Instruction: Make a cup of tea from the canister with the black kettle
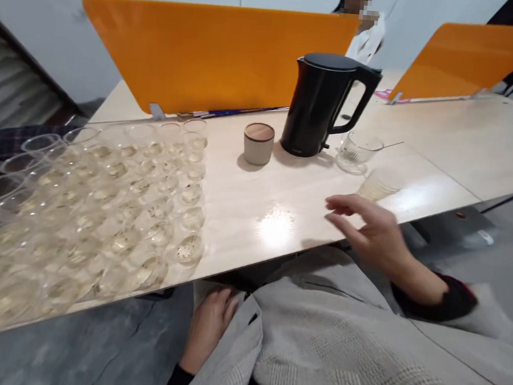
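My right hand hovers empty, fingers spread, just short of the small ribbed clear glass cup near the table edge; left hand loose on my grey coat. Nothing gripped yet; black plastic electric kettle untouched, rows of clear glasses laid out

One black electric kettle with a lid and handle. One small beige round jar with a wooden lid. One clear glass pitcher just right of the kettle; one short clear ribbed tumbler near it. Clear plastic cups in a packed grid on the pale wooden table: dozens, too blurred for an exact count. Two orange divider panels. Two hands in view: left hand, right hand.
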`<move>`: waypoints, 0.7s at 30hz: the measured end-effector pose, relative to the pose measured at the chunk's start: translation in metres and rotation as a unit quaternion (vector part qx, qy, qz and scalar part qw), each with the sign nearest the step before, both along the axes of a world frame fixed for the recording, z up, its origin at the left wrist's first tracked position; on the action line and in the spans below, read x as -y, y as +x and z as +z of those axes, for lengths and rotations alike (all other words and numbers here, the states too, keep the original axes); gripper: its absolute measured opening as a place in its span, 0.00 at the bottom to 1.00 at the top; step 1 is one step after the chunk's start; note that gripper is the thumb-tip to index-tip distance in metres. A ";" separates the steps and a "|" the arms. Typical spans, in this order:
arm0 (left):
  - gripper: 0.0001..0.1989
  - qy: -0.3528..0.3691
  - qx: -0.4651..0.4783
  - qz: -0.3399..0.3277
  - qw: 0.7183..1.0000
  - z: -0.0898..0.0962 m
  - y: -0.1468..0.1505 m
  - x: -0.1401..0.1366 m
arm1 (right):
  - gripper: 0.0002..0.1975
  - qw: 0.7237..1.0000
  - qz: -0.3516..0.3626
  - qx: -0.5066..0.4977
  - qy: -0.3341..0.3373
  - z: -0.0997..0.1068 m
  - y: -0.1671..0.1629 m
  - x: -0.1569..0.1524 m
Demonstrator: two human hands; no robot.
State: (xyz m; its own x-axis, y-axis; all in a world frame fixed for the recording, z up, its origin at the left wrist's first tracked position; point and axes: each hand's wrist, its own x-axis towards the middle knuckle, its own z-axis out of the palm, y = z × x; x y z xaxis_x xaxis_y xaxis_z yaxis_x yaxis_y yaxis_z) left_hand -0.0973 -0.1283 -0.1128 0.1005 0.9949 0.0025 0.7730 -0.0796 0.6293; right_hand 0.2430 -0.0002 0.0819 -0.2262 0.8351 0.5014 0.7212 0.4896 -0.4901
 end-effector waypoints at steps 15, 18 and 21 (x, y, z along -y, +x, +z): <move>0.08 0.226 0.057 -0.092 0.968 0.130 0.079 -0.096 | 0.12 0.972 -0.172 0.140 0.078 -0.031 0.135 -0.050; 0.09 0.209 0.052 -0.062 0.975 0.129 0.087 -0.113 | 0.14 0.971 -0.166 0.155 0.078 -0.032 0.141 -0.054; 0.09 0.182 0.034 -0.042 0.982 0.127 0.088 -0.120 | 0.15 0.962 -0.173 0.184 0.108 -0.032 0.153 -0.059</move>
State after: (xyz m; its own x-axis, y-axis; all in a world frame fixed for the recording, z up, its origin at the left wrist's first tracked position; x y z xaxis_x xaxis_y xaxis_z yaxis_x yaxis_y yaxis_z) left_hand -0.0091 -0.0083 0.0147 0.1698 0.9150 0.3660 0.7113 -0.3709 0.5970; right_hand 0.3955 0.0587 0.0498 -0.1476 0.7782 0.6104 0.9645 0.2499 -0.0855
